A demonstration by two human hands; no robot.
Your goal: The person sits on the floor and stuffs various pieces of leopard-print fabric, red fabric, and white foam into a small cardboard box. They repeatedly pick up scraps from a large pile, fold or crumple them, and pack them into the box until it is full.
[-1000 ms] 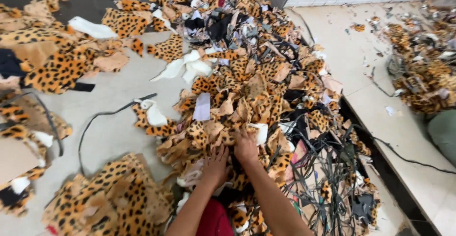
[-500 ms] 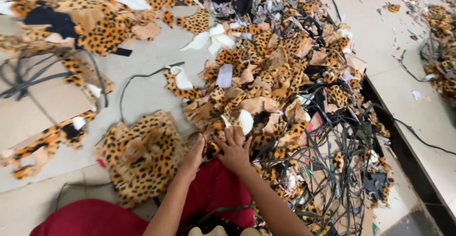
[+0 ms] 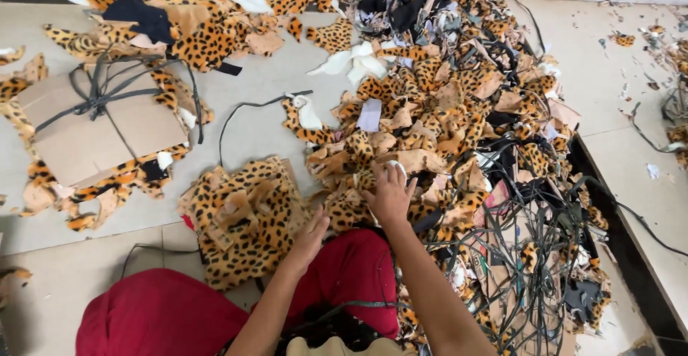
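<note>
**Hands at the edge of the leopard scraps**

Nearest the camera are red trousers (image 3: pixel 351 277), the person seated on the floor (image 3: pixel 265 112). Just beyond the knee, the left hand (image 3: pixel 309 236) lies flat, fingers loosely spread and gripping nothing, against the right edge of a stack (image 3: pixel 244 220) of leopard-print pieces. The stack's long axis runs from near the knee away and leftward, its far end pointing toward a cardboard bundle (image 3: pixel 93 123).

Right of the stack, the right hand (image 3: pixel 390 193) rests palm down on the near edge of the big pile (image 3: pixel 444 112) of leopard scraps, fingers open and splayed, pointing away; whether anything is pinched beneath cannot be told. Black straps (image 3: pixel 530 256) tangle over the pile's right side.

Left of the stack, farther off, the cardboard bundle is tied crosswise with dark cord. Beyond the stack, a black strap (image 3: pixel 244 112) curls on the floor, and white scraps (image 3: pixel 351 59) lie at the pile's far left edge.
</note>
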